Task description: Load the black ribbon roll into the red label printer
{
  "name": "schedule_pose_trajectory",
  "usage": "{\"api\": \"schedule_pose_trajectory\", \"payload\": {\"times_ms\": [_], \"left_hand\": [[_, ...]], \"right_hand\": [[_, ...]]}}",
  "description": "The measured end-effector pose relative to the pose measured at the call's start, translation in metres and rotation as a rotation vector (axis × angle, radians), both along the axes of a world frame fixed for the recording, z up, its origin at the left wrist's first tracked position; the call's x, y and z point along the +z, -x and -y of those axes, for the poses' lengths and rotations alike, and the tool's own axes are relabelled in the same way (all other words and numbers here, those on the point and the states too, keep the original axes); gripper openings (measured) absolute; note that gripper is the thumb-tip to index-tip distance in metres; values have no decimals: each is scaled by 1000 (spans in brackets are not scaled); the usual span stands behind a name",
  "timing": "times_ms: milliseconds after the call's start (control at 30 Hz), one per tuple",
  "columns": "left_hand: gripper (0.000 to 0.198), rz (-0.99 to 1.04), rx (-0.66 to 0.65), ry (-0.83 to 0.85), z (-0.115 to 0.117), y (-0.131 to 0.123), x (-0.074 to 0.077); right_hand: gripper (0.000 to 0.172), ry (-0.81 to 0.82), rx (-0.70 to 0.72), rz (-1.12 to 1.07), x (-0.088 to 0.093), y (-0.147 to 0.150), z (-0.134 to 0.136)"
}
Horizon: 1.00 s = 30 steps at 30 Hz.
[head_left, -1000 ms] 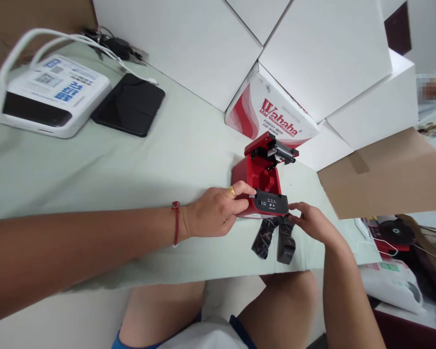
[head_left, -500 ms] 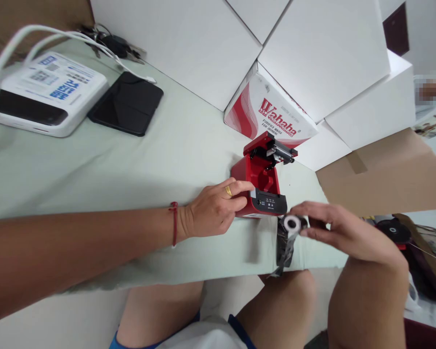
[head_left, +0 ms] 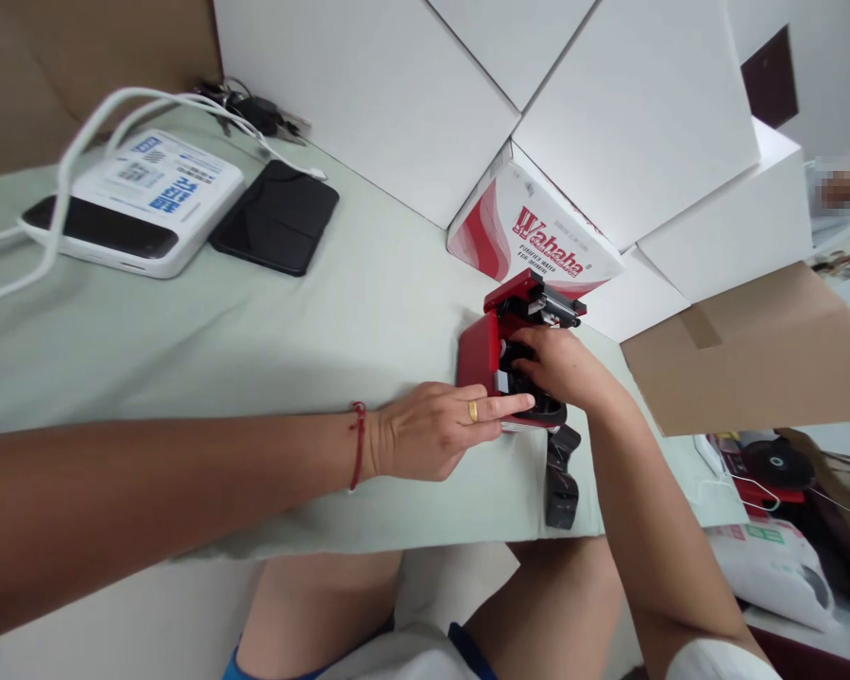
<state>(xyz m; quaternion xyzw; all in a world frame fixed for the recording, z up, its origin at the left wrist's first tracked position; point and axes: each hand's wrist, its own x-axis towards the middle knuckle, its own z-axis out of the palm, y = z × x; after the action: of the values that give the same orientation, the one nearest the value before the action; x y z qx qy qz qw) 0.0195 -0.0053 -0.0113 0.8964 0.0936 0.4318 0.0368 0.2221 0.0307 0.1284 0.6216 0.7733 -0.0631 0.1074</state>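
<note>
A red label printer (head_left: 476, 354) stands with its lid (head_left: 517, 291) raised. My right hand (head_left: 559, 364) reaches into its bay, fingers closed round a roll of black labels (head_left: 516, 351) that is mostly hidden by the hand. From the bay, a loose black strip (head_left: 562, 486) runs over the printer's front and down the cloth to the table edge. My left hand (head_left: 439, 425), wearing a gold ring, grips the printer's front left corner. Its index finger lies stretched along the front panel, on the black strip; the other fingers are curled.
A red and white water carton (head_left: 531, 227) and large white boxes (head_left: 630, 104) stand behind the printer. To the left lie a black phone (head_left: 276, 217), a white device (head_left: 205, 189) with a white cable, and keys (head_left: 255, 113). A cardboard flap (head_left: 751, 349) borders the right side.
My right hand has moved the label roll from beside the printer's front into its open bay. My left index finger has slid further across the front panel. The view has shifted slightly.
</note>
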Motion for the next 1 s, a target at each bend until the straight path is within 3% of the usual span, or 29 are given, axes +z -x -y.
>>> {"api": "schedule_pose_trajectory", "payload": {"times_ms": [133, 200, 267, 367, 467, 633, 867, 1000], "left_hand": [[24, -55, -49, 46, -1, 0, 0], [23, -58, -62, 58, -2, 0, 0], [22, -37, -75, 61, -1, 1, -1], [21, -5, -96, 63, -1, 1, -1], [20, -1, -112, 62, -1, 1, -2], [19, -15, -144, 67, 0, 3, 0], [19, -29, -146, 65, 1, 4, 2], [27, 58, -44, 98, -2, 2, 1]], "right_hand": [[40, 108, -15, -47, -2, -3, 0], [33, 81, 0, -112, 4, -1, 6], [25, -60, 10, -240, 13, 3, 14], [25, -432, -20, -415, 26, 6, 22], [32, -708, 32, -369, 23, -1, 15], [43, -606, 65, -317, 1, -16, 12], [38, -549, 47, -464, -19, -17, 66], [39, -518, -8, -520, -33, -20, 78]]}}
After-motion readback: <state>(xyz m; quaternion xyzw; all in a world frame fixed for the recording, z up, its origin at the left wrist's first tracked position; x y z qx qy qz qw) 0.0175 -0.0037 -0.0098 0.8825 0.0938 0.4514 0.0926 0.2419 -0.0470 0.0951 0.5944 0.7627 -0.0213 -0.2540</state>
